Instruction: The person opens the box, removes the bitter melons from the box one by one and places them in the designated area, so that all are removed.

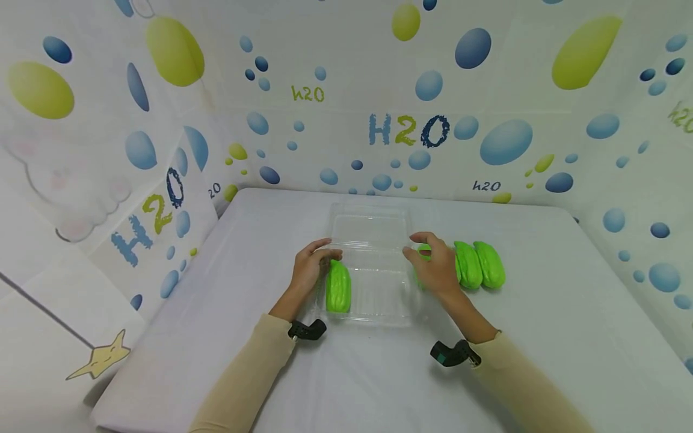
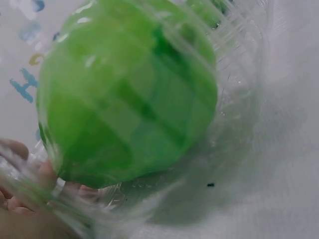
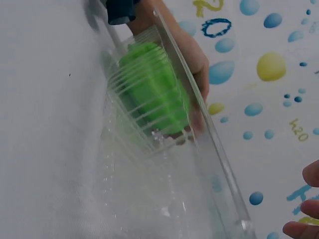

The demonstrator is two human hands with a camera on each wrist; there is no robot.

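Observation:
A clear plastic clamshell box lies on the table with its lid laid back. Along the box's left side sits an oblong green ribbed toy fruit, its pointed tip showing through the wall in the left wrist view. My left hand reaches over the left rim, its curled fingers at the fruit's far end. My right hand is past the box's right edge, thumb and index finger parted with nothing between them. In the right wrist view, its fingertips stand apart, outside the box wall.
To the right of the box, several similar green toy fruits stand in a row, partly hidden by my right hand. White cloth covers the table. A bubble-patterned wall hanging closes off the back.

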